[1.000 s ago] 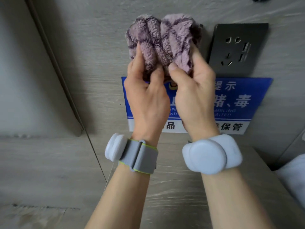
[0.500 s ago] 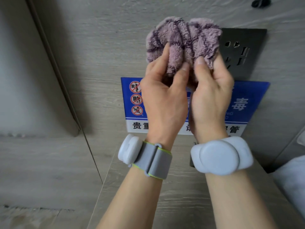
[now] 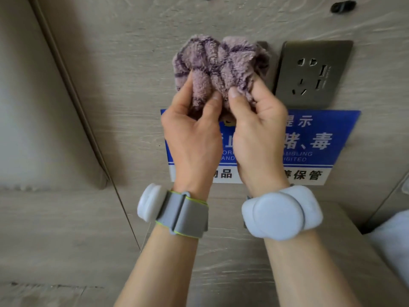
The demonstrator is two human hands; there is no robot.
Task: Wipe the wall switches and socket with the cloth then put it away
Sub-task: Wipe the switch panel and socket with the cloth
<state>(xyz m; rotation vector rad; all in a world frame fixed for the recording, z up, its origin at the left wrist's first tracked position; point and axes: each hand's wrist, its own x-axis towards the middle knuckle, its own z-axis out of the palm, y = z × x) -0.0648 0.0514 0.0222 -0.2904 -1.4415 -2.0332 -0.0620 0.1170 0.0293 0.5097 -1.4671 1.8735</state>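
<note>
A fluffy mauve cloth (image 3: 221, 65) with dark purple stripes is bunched up against the wood-grain wall. My left hand (image 3: 192, 134) and my right hand (image 3: 256, 129) both grip its lower part, thumbs pressed into the pile. The cloth covers a dark plate, of which only a corner (image 3: 263, 44) shows; I cannot tell whether it is a switch. Just to the right, uncovered, is a dark metallic socket plate (image 3: 312, 74) with pin holes and USB ports. Both wrists wear grey bands with white pods.
A blue and white warning sign (image 3: 314, 142) is fixed to the wall under the socket, partly behind my hands. A wooden ledge (image 3: 232, 262) runs below. A padded beige panel (image 3: 39, 107) stands at left, white bedding (image 3: 394, 235) at right, a small black clip (image 3: 342, 6) above.
Half a second ago the cloth overlapped the socket's left edge; now both hands have shifted it left, so the socket is fully uncovered. A second ago it was similarly left of the socket.
</note>
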